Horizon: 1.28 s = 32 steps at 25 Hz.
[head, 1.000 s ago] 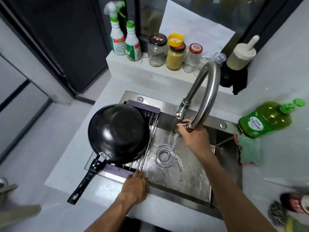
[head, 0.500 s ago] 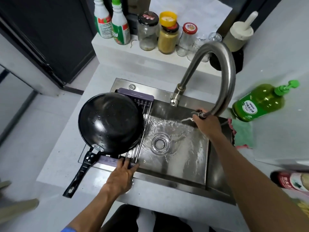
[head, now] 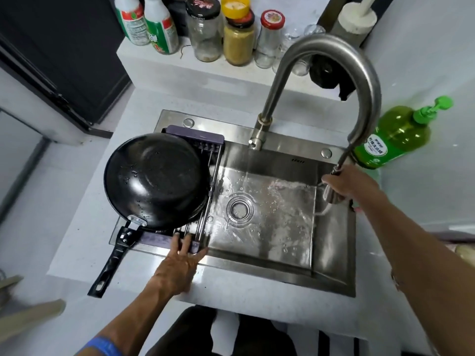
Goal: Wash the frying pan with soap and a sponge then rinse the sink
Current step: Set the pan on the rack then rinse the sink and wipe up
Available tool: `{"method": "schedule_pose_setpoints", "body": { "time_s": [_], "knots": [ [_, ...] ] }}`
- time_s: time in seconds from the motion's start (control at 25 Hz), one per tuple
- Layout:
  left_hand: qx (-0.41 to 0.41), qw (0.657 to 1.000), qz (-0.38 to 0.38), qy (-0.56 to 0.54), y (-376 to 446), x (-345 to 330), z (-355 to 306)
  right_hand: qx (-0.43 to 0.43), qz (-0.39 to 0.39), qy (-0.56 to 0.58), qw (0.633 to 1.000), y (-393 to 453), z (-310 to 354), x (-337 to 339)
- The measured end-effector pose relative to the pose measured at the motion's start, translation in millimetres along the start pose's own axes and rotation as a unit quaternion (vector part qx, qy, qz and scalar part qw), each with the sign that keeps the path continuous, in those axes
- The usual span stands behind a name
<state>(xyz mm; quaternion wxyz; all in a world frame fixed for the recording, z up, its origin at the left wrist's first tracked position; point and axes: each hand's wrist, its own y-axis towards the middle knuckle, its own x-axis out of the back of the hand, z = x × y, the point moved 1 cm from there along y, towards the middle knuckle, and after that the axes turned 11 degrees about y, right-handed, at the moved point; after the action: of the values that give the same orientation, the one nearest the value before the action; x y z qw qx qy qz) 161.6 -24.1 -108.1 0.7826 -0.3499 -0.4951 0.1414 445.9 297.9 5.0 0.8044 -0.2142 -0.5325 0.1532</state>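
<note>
Head view: I judge the washing done; frying pan (head: pixel 156 179) drains upside down on rack (head: pixel 203 188) just beyond left hand (head: pixel 180 265), fingers (head: pixel 186 246) flat. Right hand (head: pixel 352 186) grips spray head (head: pixel 331 194), rinsing sink (head: pixel 270 227); that remains.

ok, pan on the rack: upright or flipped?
Flipped. The pan lies bottom-up on the rack over the sink's left side, its domed underside facing the camera.
</note>
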Motion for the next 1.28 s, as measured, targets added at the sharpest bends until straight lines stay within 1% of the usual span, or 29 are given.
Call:
{"method": "schedule_pose_setpoints", "body": {
  "time_s": [0.08, 0.16, 0.24, 0.32, 0.4, 0.52, 0.68, 0.76, 0.84, 0.92, 1.0, 1.08, 1.16, 1.2, 1.28],
  "knots": [
    [-0.006, 1.000, -0.007, 0.005, 3.3, -6.4, -3.1, -0.003, 0.017, -0.027, 0.999, -4.6, -6.0, -1.8],
    [0.001, 1.000, -0.010, -0.002, 5.1, -14.8, -2.9, 0.002, 0.041, -0.023, 0.999, -6.2, -12.2, -5.4],
    [0.022, 0.999, -0.032, 0.008, 6.7, -18.2, -5.4, 0.028, 0.056, 0.012, 0.998, -10.1, -11.4, -15.1],
    [0.028, 0.999, -0.044, 0.009, 7.8, -22.1, -9.1, 0.056, 0.060, 0.047, 0.995, -19.4, 1.7, -34.4],
    [0.026, 0.998, -0.053, 0.022, 9.9, -27.6, -11.6, 0.066, 0.074, 0.072, 0.992, -27.2, 19.0, -54.3],
    [0.040, 0.998, -0.046, 0.001, 18.6, -43.5, -12.3, 0.068, 0.103, 0.042, 0.991, -28.4, 26.8, -64.6],
    [0.051, 0.996, -0.051, -0.058, 26.3, -67.5, -17.2, 0.040, 0.102, 0.014, 0.994, -36.9, 9.2, -53.9],
    [0.069, 0.993, -0.049, -0.078, 26.7, -69.8, -17.6, 0.025, 0.123, 0.069, 0.990, -51.1, 17.2, -63.7],
    [0.084, 0.990, -0.060, -0.095, 25.9, -68.3, -16.2, 0.011, 0.163, 0.177, 0.970, -63.2, 34.0, -81.8],
    [0.074, 0.993, -0.063, -0.066, 26.6, -62.3, -17.2, 0.011, 0.196, 0.271, 0.942, -69.2, 51.0, -96.6],
    [0.057, 0.997, -0.042, -0.036, 20.3, -51.5, -15.0, 0.017, 0.234, 0.351, 0.907, -77.1, 66.2, -110.5],
    [0.056, 0.997, -0.045, -0.008, 18.8, -43.4, -11.9, 0.032, 0.259, 0.404, 0.877, -86.0, 79.8, -126.8],
    [0.053, 0.997, -0.056, -0.002, 18.1, -37.4, -10.5, 0.040, 0.256, 0.438, 0.861, -91.9, 91.7, -141.4],
    [0.051, 0.997, -0.056, -0.009, 16.5, -36.6, -10.3, 0.041, 0.243, 0.452, 0.858, -92.5, 96.2, -146.0],
    [0.049, 0.997, -0.052, -0.011, 16.5, -40.8, -11.7, 0.037, 0.190, 0.468, 0.862, -88.0, 98.8, -146.1]
  ]
}}
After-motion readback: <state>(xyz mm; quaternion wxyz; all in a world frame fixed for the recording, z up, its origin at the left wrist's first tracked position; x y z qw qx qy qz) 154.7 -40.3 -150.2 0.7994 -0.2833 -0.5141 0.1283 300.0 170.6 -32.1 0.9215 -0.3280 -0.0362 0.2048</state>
